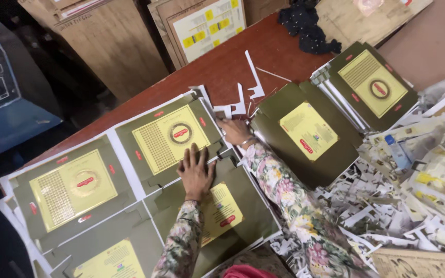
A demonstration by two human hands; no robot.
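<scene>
We see the left hand [197,172] pressed flat, fingers spread, on a large printed sheet [130,175] of olive-green and yellow box shapes lying on the reddish table [222,67]. The right hand [234,131] rests at the sheet's upper right edge, fingers curled at the white trim there; we cannot tell whether it pinches it. White paper strips [248,92] lie just beyond. To the right sit a stack of cut-out boxes [310,131] and a second stack [374,85], beside a heap of paper scraps [418,195].
</scene>
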